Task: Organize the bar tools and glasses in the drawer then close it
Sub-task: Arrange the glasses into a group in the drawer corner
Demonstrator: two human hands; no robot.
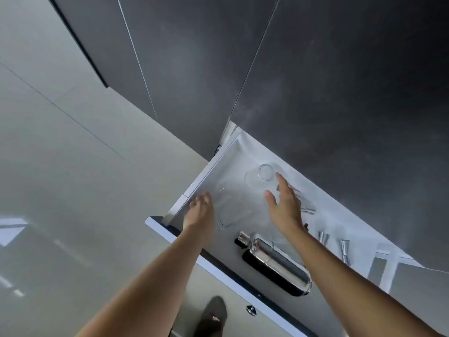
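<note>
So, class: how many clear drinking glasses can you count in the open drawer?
2. One glass lies near the drawer's back, by the right hand's fingertips; another glass sits beside the left hand. The arms may hide more.

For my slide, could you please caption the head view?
Both hands, left hand and right hand, reach into open drawer holding glasses and shaker.

Head camera looks steeply down, close, into open drawer (213,164).
</note>
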